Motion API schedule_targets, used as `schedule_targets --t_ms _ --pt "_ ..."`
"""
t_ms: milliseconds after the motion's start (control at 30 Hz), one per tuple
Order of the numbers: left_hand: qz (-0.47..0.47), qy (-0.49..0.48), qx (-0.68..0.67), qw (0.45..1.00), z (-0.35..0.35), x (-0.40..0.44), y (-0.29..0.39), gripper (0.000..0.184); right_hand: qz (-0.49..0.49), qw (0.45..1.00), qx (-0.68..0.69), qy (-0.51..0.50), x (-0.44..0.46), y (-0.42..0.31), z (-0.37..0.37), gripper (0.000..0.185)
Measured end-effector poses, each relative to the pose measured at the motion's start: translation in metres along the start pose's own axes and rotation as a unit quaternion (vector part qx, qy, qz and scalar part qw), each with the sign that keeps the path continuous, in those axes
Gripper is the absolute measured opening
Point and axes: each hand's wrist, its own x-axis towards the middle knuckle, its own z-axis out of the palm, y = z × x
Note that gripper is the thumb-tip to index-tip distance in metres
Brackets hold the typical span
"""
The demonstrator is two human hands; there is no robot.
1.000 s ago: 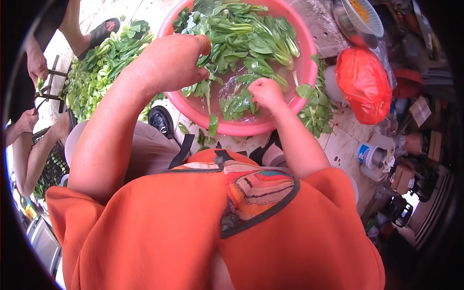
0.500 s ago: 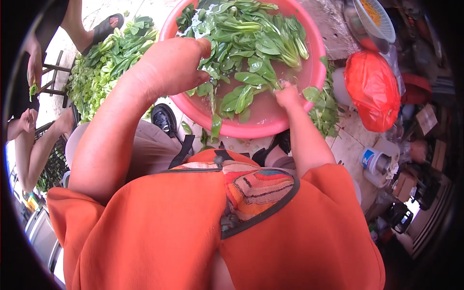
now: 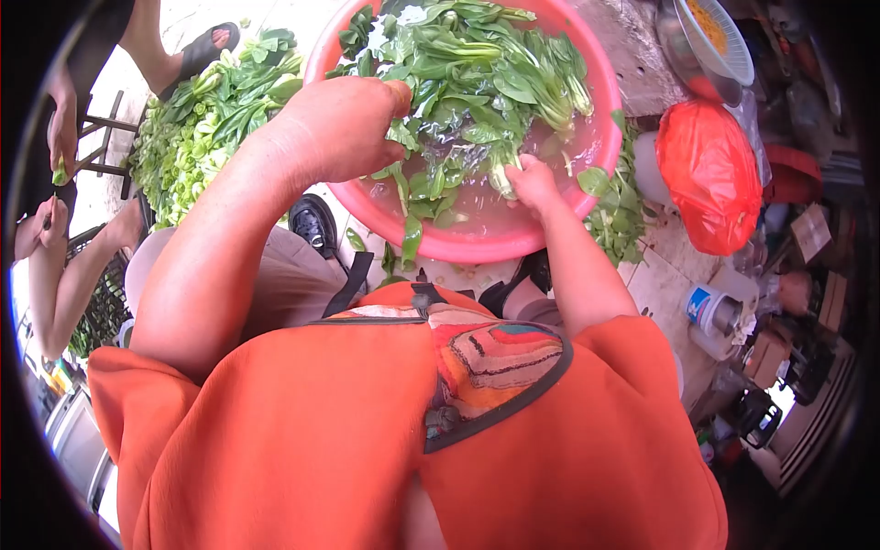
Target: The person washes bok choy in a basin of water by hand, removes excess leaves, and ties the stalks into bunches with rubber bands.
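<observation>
A pink basin holds cloudy water and a heap of leafy greens with pale stems. My right hand is closed around the stem end of a bok choy, low over the water at the near right, its leaves pointing away from me into the basin. Over the basin's left side, my left hand is curled, thumb and forefinger toward the greens. Leaves show just past its fingers and below the thumb; the grip itself is mostly hidden by the back of the hand. One long leaf hangs over the near rim.
More greens are piled on the tiled floor at left, beside another person's sandalled foot. That person's hands hold a small green piece. Right of the basin are loose greens, a red plastic bag and a white bucket.
My right hand has drawn slightly left and toward me, and its bok choy now shows its pale base, with the leaves swung away. The water is more stirred. My left hand has barely moved.
</observation>
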Motion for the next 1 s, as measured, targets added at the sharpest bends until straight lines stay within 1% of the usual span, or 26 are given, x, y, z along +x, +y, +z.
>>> schedule_targets --t_ms 33,67,100,167,200,233,300,367,433,500,533,567,600,633,667,700,767,800,833,900,933,967,1000 --pt "0.005 0.005 -0.002 1.0 0.0 -0.001 0.002 0.039 0.001 0.999 0.04 -0.019 0.004 0.003 -0.003 0.027" --pt "0.011 0.01 -0.004 1.0 0.0 -0.002 0.003 0.04 0.003 0.997 0.052 0.058 0.006 0.008 -0.007 0.027" --pt "0.014 0.013 -0.005 1.0 0.001 -0.004 0.003 0.04 0.002 0.997 0.051 0.061 0.002 0.006 -0.011 0.027" --pt "0.008 0.003 0.01 1.0 0.002 -0.005 0.003 0.04 -0.046 0.996 -0.08 0.018 -0.006 0.002 -0.023 0.028" --pt "0.011 0.008 0.007 1.0 0.002 -0.006 0.004 0.04 -0.029 0.998 -0.049 -0.023 -0.023 -0.015 -0.028 0.027" --pt "0.01 0.009 0.012 1.0 0.001 -0.007 0.004 0.04 -0.031 0.998 -0.052 -0.019 -0.03 -0.025 -0.035 0.027" --pt "0.008 0.016 0.016 1.0 0.001 -0.008 0.004 0.04 -0.007 0.997 -0.011 -0.08 -0.04 -0.04 -0.048 0.024" --pt "0.031 0.034 0.001 0.999 0.006 -0.007 0.007 0.04 -0.008 0.997 0.001 -0.082 -0.054 -0.056 -0.061 0.022" --pt "0.041 0.042 -0.002 0.998 0.012 -0.006 0.01 0.04 0.006 0.992 0.005 -0.126 -0.073 -0.075 -0.074 0.022" --pt "0.077 0.062 -0.033 0.995 0.015 -0.007 0.017 0.041 -0.002 0.992 0.01 -0.124 -0.095 -0.091 -0.078 0.022" --pt "0.097 0.075 -0.058 0.991 0.018 -0.005 0.021 0.045 -0.016 0.991 -0.021 -0.132 -0.107 -0.1 -0.079 0.022" --pt "0.098 0.079 -0.059 0.99 0.025 -0.003 0.022 0.045 -0.028 0.988 -0.052 -0.141 -0.116 -0.107 -0.079 0.023" --pt "0.169 0.134 -0.088 0.973 0.034 0.001 0.022 0.047 -0.029 0.988 -0.054 -0.139 -0.122 -0.111 -0.077 0.023" --pt "0.239 0.187 -0.116 0.946 0.043 0.006 0.023 0.049 -0.059 0.981 -0.063 -0.172 -0.127 -0.114 -0.075 0.024" --pt "0.285 0.189 -0.121 0.932 0.05 0.013 0.023 0.055 -0.089 0.972 -0.072 -0.203 -0.133 -0.117 -0.073 0.025" --pt "0.286 0.189 -0.121 0.932 0.053 0.011 0.026 0.055 -0.089 0.973 -0.072 -0.202 -0.141 -0.122 -0.07 0.025" --pt "0.289 0.148 -0.067 0.944 0.058 0.005 0.03 0.057 -0.142 0.964 -0.071 -0.214 -0.156 -0.131 -0.061 0.028" --pt "0.29 0.138 -0.077 0.944 0.055 0.005 0.03 0.058 -0.15 0.963 -0.061 -0.215 -0.159 -0.132 -0.057 0.032" --pt "0.29 0.14 -0.076 0.944 0.051 0.005 0.028 0.058 -0.151 0.963 -0.062 -0.213 -0.165 -0.133 -0.053 0.032" --pt "0.211 0.02 -0.146 0.966 0.042 0.005 0.023 0.056 -0.188 0.963 0.071 -0.179 -0.181 -0.135 -0.046 0.036" --pt "0.202 0.036 -0.166 0.965 0.044 0.006 0.019 0.053 -0.204 0.957 0.102 -0.181 -0.181 -0.135 -0.046 0.041" --pt "0.202 0.036 -0.166 0.965 0.044 0.006 0.017 0.053 -0.204 0.957 0.102 -0.181 -0.181 -0.133 -0.044 0.041" --pt "0.177 0.017 -0.203 0.963 0.042 0.004 0.015 0.051 -0.234 0.951 0.122 -0.162 -0.182 -0.13 -0.04 0.041"
